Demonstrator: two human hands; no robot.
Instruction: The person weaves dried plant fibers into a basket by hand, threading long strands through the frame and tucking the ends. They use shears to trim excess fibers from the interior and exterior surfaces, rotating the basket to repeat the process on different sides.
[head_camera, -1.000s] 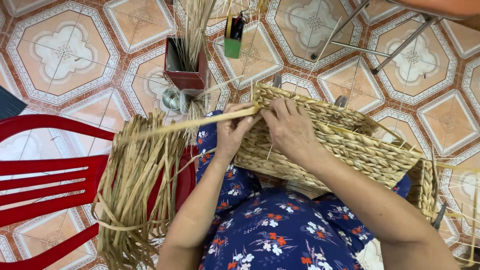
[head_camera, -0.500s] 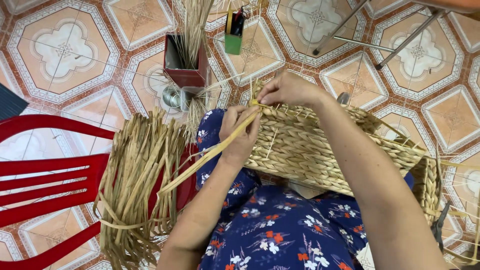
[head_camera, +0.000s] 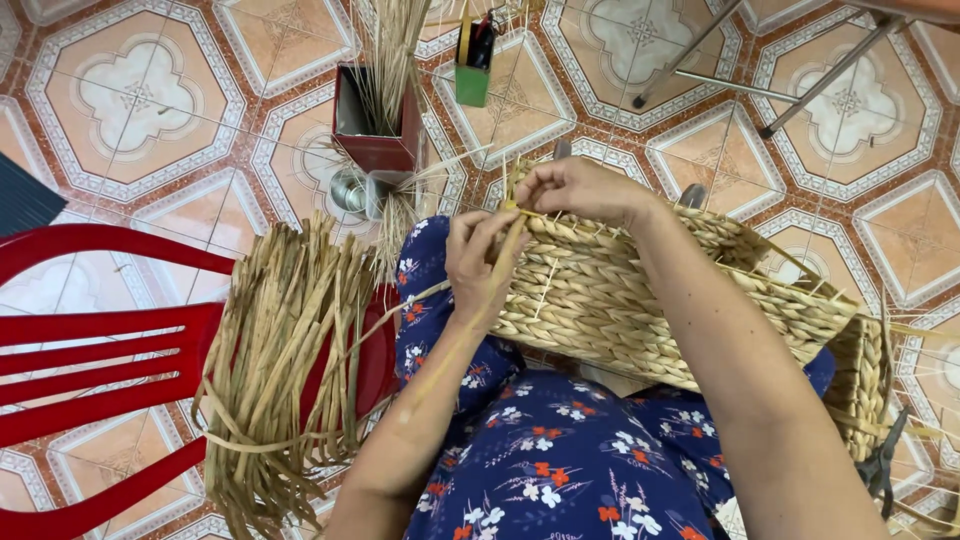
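A half-woven basket (head_camera: 640, 300) of dried straw lies on my lap, over blue flowered cloth (head_camera: 560, 460). My left hand (head_camera: 480, 255) grips a long straw strand (head_camera: 470, 320) that runs down along my forearm. My right hand (head_camera: 575, 190) pinches the same strand at the basket's far left rim, fingers closed on it. Both hands meet at that corner of the weave.
A bundle of dried straw (head_camera: 285, 350) lies draped over a red plastic chair (head_camera: 90, 350) at my left. On the tiled floor ahead stand a dark red box (head_camera: 375, 125) holding straw, a small green holder (head_camera: 472, 75) with tools, and metal chair legs (head_camera: 760, 90).
My right hand moved from the basket's middle up to its far left rim. The strand swung from nearly level to pointing down along my left forearm.
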